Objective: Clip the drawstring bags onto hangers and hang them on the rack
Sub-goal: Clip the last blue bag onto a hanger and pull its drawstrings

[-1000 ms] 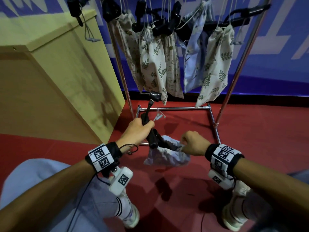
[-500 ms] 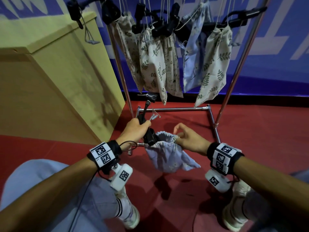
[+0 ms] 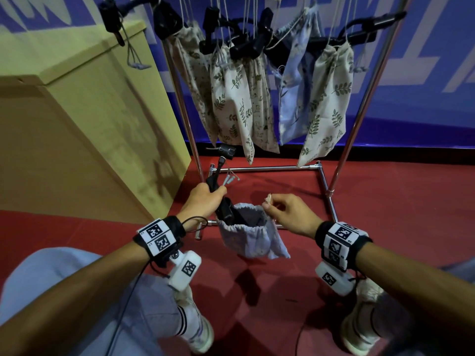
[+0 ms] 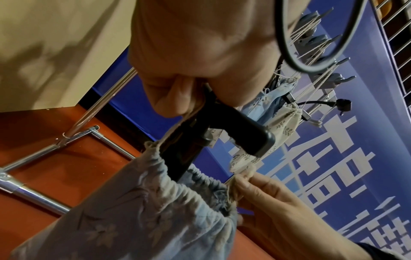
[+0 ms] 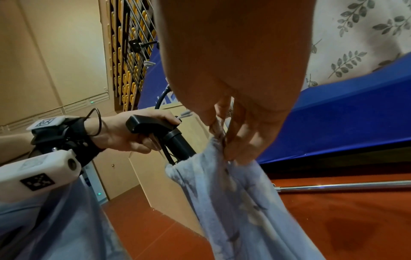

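Red flooring is spreading under the chrome rack (image 3: 259,167), where several bags are hanging against a blue wall. Low in front, the left hand (image 3: 205,201) is wrapping a tight grip round the black hanger (image 3: 223,209), whose clip is sitting at the rim of the pale blue drawstring bag (image 3: 253,237) — the right hand (image 3: 291,213) is pinching the opposite rim by the cord. Best to be holding that rim taut so the clip bites gathered fabric, not loose string.
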Tool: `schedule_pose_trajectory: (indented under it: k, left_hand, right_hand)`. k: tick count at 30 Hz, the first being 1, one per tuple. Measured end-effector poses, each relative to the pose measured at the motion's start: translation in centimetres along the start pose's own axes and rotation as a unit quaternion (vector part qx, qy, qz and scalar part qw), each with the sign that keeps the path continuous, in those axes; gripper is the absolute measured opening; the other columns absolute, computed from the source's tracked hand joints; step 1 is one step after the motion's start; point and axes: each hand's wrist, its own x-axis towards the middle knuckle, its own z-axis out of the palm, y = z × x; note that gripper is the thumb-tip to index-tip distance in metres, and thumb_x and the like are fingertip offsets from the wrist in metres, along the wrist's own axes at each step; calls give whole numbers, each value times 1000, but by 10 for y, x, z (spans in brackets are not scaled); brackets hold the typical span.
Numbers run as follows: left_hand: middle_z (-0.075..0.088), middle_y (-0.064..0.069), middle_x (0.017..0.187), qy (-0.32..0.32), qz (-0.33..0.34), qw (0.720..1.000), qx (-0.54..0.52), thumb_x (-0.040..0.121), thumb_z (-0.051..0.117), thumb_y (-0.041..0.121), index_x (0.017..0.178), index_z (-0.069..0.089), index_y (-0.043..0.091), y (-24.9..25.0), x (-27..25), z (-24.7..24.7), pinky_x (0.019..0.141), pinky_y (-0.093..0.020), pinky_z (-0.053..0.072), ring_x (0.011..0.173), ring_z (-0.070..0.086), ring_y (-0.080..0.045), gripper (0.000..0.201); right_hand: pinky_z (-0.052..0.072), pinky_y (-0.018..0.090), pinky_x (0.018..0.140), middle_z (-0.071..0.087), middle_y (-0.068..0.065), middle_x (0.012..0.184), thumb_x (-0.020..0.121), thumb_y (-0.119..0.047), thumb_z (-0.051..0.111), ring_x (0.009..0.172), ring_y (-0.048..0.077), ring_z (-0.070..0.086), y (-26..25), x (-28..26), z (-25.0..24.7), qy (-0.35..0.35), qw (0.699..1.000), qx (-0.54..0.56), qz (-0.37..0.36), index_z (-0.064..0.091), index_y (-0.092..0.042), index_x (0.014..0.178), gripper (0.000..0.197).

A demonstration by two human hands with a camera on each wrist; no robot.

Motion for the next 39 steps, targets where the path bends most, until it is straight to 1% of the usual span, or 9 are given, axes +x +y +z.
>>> schedule_pose_trajectory:
  k: [6,9,13,16,20,24,30,35,39]
  left_hand:
    - [49,-1,66,-1,-4,1000,3,89,59,39,72,50,16,-7,5,3,55,-29,33,58,45,-18,30]
    - [52,1,64,1,-20,1000,-3,85,60,43,74,58,16,-12,9,4,56,-30,36,56,48,-20,29]
    - [44,2,54,6,-55,996,-65,83,66,39,70,55,14,-18,17,2,48,-27,30,44,38,-17,31]
    - [41,-1,51,7,-101,989,-108,84,67,36,72,53,9,-22,25,-4,43,-21,27,36,34,-15,32]
    - [33,-2,47,-23,-135,977,-163,87,62,32,70,45,11,-24,31,-11,37,-14,22,30,26,-13,32]
    - [32,1,43,-4,-124,970,-211,83,73,38,71,50,12,-22,35,-18,37,-14,20,32,27,-13,37]
    - [25,11,47,-97,-73,928,-351,77,83,43,85,57,13,-14,35,-26,34,-15,14,35,20,-4,40]
    - [20,10,43,-41,-142,856,-495,94,64,32,92,58,9,-21,46,-32,30,-12,15,29,17,-3,24]
    - [20,10,44,23,-157,839,-521,92,62,20,93,54,10,-31,55,-37,32,-14,14,30,16,-4,13]
  right_hand:
    - [41,25,59,63,-2,66,95,-26,64,59,8,55,-2,6,-9,175,983,-57,11,62,-22,66,29]
    - [40,19,54,61,-9,54,94,-20,60,49,1,50,-10,10,-13,183,968,110,129,63,-20,59,35]
    - [29,26,50,52,-3,61,94,-20,57,50,12,43,-7,19,-32,147,821,456,309,56,-17,69,25]
    - [28,25,45,44,-5,52,94,-27,59,49,12,40,2,24,-51,142,785,508,325,43,-20,62,37]
    - [35,25,48,54,5,56,89,-24,71,49,18,48,12,24,-61,177,848,368,337,57,-11,74,24]
    - [54,29,52,63,18,68,91,-5,66,53,22,64,13,21,-71,68,949,174,256,62,-2,77,14]
    - [55,23,56,58,6,58,90,11,64,56,16,62,4,29,-69,99,955,231,157,46,-11,72,33]
    - [60,26,60,68,9,71,93,6,63,65,18,71,6,31,-69,145,884,405,183,44,-18,74,35]
    - [30,20,39,55,4,59,92,11,60,43,11,45,13,35,-63,143,911,336,190,39,-20,73,42]
